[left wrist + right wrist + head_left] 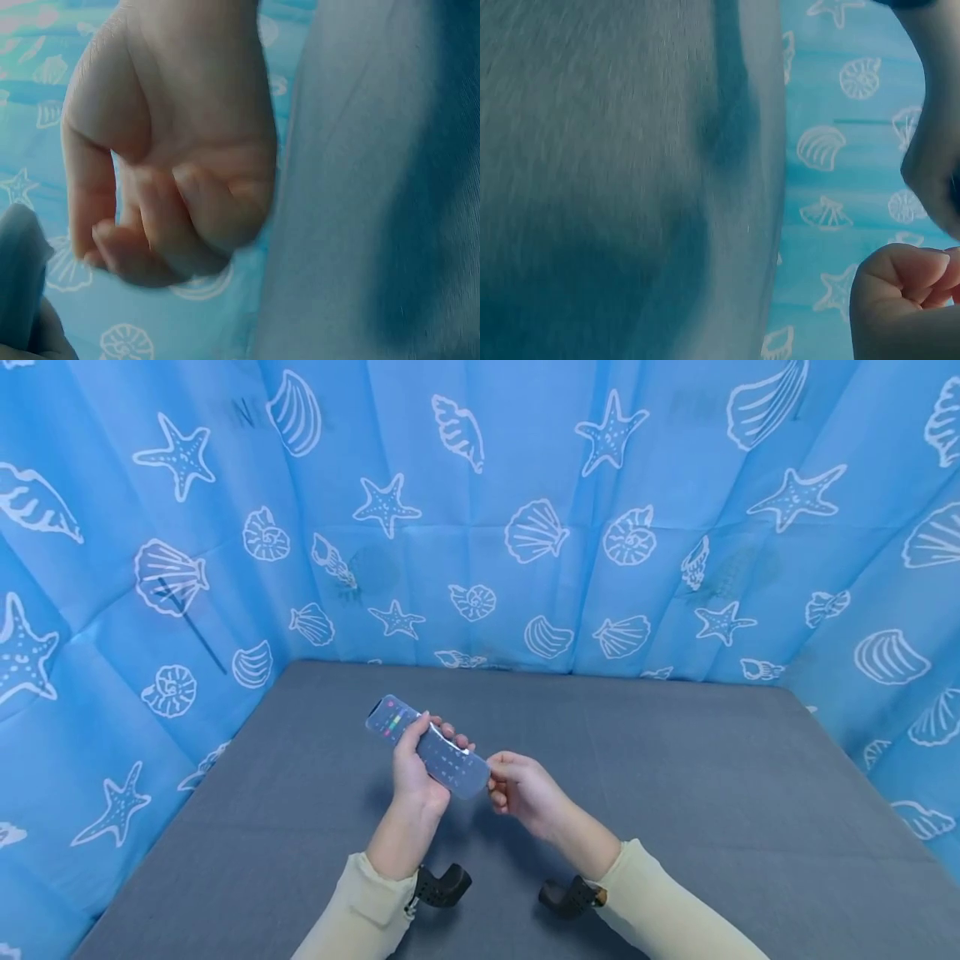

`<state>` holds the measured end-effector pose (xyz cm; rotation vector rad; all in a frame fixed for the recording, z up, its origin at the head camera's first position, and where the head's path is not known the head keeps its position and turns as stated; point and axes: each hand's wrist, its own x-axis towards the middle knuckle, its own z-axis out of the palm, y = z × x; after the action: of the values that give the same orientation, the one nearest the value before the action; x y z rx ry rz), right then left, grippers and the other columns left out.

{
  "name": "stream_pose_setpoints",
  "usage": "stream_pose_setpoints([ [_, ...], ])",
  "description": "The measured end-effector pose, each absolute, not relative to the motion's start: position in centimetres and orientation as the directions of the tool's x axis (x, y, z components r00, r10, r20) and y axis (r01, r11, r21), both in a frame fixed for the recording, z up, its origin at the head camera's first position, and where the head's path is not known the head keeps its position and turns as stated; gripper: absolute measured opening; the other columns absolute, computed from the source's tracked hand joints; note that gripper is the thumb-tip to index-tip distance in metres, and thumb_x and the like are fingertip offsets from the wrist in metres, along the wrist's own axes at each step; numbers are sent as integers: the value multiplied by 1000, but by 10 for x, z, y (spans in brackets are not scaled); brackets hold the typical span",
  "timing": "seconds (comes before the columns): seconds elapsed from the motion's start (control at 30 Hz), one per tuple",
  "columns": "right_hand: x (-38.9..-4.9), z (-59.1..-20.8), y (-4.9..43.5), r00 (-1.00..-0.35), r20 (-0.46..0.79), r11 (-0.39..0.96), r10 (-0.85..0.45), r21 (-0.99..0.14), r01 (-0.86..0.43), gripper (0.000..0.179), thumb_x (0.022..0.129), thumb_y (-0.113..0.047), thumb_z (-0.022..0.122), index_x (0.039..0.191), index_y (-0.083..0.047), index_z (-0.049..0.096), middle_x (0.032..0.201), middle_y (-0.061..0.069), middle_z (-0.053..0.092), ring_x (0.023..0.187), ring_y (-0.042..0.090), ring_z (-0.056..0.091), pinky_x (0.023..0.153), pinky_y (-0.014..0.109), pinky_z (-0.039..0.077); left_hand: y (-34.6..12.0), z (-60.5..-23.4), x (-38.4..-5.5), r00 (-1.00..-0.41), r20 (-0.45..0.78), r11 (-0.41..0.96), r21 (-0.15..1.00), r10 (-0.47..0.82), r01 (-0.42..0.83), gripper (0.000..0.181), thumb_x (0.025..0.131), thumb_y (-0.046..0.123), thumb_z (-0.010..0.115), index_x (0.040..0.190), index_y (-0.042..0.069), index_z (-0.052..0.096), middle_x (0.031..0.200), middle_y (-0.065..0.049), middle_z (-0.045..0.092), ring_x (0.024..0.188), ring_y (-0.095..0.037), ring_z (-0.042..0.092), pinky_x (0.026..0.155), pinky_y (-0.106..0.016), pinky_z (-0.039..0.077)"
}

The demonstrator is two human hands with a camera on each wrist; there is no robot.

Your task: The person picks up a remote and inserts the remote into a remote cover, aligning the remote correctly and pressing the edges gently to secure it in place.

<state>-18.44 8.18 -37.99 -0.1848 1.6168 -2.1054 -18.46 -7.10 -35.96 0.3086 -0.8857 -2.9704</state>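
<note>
A slim grey-blue remote control (pixel 450 762) with small coloured buttons slants across the head view, its glossy edge catching the light. My left hand (pixel 417 768) grips it round the middle, thumb on the near side and fingers on the far side. At the remote's lower right end is my right hand (pixel 527 795), fingers curled and thumb close against the index finger. The left wrist view shows that right hand (pixel 172 180) with a narrow gap between its fingertips and the remote's end (pixel 21 262). I cannot tell whether it pinches anything thin there.
Below both hands spreads a grey cloth-covered table (pixel 637 735). A blue curtain (pixel 480 468) with white shells and starfish surrounds its back and sides. Black curved wrist mounts (pixel 442 887) stick out from both pale sleeves (pixel 660 893).
</note>
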Motion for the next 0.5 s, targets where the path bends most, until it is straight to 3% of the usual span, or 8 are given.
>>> stream_pose_setpoints([
  [0.2, -188, -378, 97, -887, -194, -123, -420, -956, 267, 22, 103, -16, 44, 84, -10, 54, 73, 1, 49, 58, 11, 42, 59, 27, 36, -71, -364, -186, -976, -207, -757, 648, -68, -85, 22, 101, 24, 50, 112, 6, 46, 87, -4, 59, 78, -20, 63, 82, -38, 50],
  [0.33, -185, -375, 101, -879, -192, 27, -437, -979, 201, 22, 102, -23, 47, 96, -5, 58, 77, 2, 56, 60, 11, 48, 58, 27, 40, -71, -367, -187, -977, -207, -722, 684, -54, -105, 24, 100, 23, 52, 115, 5, 46, 91, -5, 59, 83, -21, 64, 85, -38, 50],
  [0.5, -182, -372, 103, -860, -158, 142, -485, -985, 100, 34, 101, -24, 52, 112, 7, 58, 85, 8, 63, 64, 12, 57, 59, 26, 46, -71, -368, -188, -982, -188, -706, 697, -7, -128, 23, 101, 23, 53, 115, 5, 47, 95, -6, 60, 89, -21, 64, 92, -40, 46],
])
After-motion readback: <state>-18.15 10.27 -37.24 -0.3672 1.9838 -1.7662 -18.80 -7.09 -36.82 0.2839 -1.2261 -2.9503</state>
